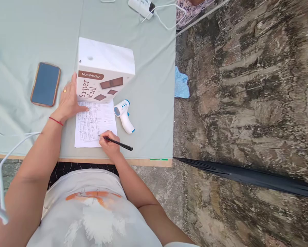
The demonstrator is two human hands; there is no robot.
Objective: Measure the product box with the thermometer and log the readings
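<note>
With my right hand [109,143] I grip a black pen [120,143], its tip touching the lower right part of a handwritten sheet [109,118]. My left hand [70,99] lies open, fingers stretched along the left side of a white box [106,56] and thumb pressing on the paper. The box reads "NutriMotion Su-per Meal" and covers the sheet's top edge. To the right of the paper lies a white and blue infrared thermometer [124,116]. A phone [46,84] with a dark screen rests left of my left hand.
A pale green cloth covers the table [154,130]. At the far edge sits a white device [141,7] with a cable. A white cord [2,171] loops near my left arm. Light blue cloth [181,83] hangs at the right edge, beside a stone wall [246,103]. Part of another person shows at the top.
</note>
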